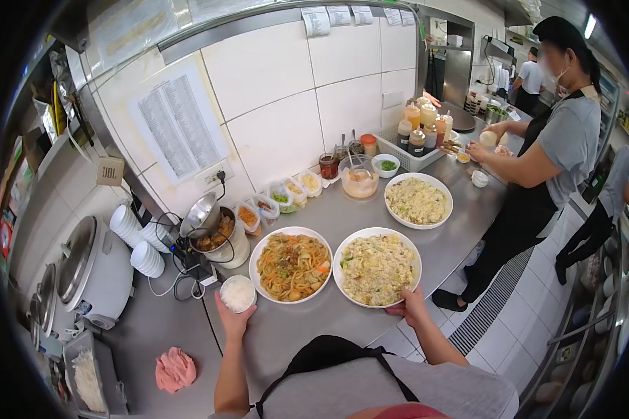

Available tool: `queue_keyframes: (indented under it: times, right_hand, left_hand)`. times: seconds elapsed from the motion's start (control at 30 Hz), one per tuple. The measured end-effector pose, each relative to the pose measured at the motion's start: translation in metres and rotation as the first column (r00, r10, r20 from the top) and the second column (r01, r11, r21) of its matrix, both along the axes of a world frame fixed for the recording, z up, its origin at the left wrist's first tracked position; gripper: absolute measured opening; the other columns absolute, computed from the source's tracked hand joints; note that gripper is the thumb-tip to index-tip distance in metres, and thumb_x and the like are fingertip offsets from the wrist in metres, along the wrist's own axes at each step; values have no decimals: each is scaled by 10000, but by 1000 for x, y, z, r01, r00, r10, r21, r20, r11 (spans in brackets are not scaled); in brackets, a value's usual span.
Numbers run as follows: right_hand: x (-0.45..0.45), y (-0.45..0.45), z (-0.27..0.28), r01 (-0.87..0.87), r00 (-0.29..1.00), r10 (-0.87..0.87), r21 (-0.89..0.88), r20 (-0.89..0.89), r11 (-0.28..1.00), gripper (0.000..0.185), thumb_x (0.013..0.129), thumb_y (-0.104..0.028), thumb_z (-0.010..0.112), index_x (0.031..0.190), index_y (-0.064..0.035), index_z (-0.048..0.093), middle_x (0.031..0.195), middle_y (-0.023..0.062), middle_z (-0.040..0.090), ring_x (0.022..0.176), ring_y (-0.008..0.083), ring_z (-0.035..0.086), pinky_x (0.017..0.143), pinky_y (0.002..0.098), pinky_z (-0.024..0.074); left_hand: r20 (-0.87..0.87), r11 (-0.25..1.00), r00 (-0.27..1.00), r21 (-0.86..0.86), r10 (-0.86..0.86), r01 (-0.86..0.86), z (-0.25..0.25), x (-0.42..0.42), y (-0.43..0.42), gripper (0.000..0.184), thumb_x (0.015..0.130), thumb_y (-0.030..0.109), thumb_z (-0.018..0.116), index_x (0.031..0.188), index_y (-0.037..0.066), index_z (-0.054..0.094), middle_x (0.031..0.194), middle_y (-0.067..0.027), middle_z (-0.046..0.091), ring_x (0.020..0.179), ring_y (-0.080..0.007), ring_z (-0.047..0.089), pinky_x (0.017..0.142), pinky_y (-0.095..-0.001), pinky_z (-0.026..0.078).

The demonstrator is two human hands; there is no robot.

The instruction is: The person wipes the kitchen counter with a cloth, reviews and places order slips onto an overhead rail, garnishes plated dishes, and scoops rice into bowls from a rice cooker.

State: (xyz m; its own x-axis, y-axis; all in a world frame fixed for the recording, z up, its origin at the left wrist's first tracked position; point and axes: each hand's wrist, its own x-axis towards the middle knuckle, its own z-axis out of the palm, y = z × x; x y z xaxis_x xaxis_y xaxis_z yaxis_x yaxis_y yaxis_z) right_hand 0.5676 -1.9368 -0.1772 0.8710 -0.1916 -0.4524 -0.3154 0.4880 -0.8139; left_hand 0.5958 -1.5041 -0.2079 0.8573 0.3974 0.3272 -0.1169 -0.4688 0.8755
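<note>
My left hand (233, 319) is wrapped round a small white bowl of rice (238, 294) at the counter's left part. With my right hand (411, 308) I grip the lower right rim of a white plate of fried rice (378, 267), thumb near the edge and fingers partly hidden beneath. Between my hands a white plate of fried noodles (291, 265) with orange carrot bits rests on the steel counter. Another plate of fried rice (418, 200) lies farther back to the right.
Small tubs of toppings (279, 199), jars (329, 166) and a basket of sauce bottles (416, 143) line the wall. To the left are a rice cooker (96, 269), stacked white cups (147, 258) and a pink cloth (175, 369). A co-worker (553, 133) stands on the right.
</note>
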Motion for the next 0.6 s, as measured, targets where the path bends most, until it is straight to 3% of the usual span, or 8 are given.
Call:
queue_keyframes:
  times: [0.27,0.37,0.47,0.6]
  right_hand:
    - [-24,-33,-1,35,999,-35,-61,11,998,513,692,-6,377,1194,-71,292,886,186,574,590,301,623,431,384,544]
    - [-31,-43,-17,14,999,-8,-109,49,994,500,695,-21,382,1191,-68,339,926,166,577,631,286,631,438,371,542]
    - [-43,-40,-10,-31,998,35,-108,44,994,487,720,-31,390,1201,-72,327,958,151,570,672,278,630,458,368,547]
    - [-63,-24,0,-82,994,77,-58,-80,995,542,709,-23,387,1233,-68,258,907,189,567,579,265,622,429,313,538]
  left_hand:
    - [-52,995,994,17,-98,99,7,23,-44,1124,453,155,822,1314,-45,127,1252,-211,350,1150,-303,379,981,-353,295]
    - [-26,978,996,190,-83,86,-4,43,-64,1139,466,211,821,1321,-37,112,1260,-217,343,1170,-325,352,990,-377,277]
    - [-28,978,995,184,-98,102,-3,66,-89,1144,478,212,819,1319,-54,91,1264,-224,330,1177,-321,339,992,-373,270]
    - [-78,981,986,113,-150,158,14,74,-116,1179,476,212,823,1315,-71,44,1284,-240,282,1182,-335,318,996,-372,260]
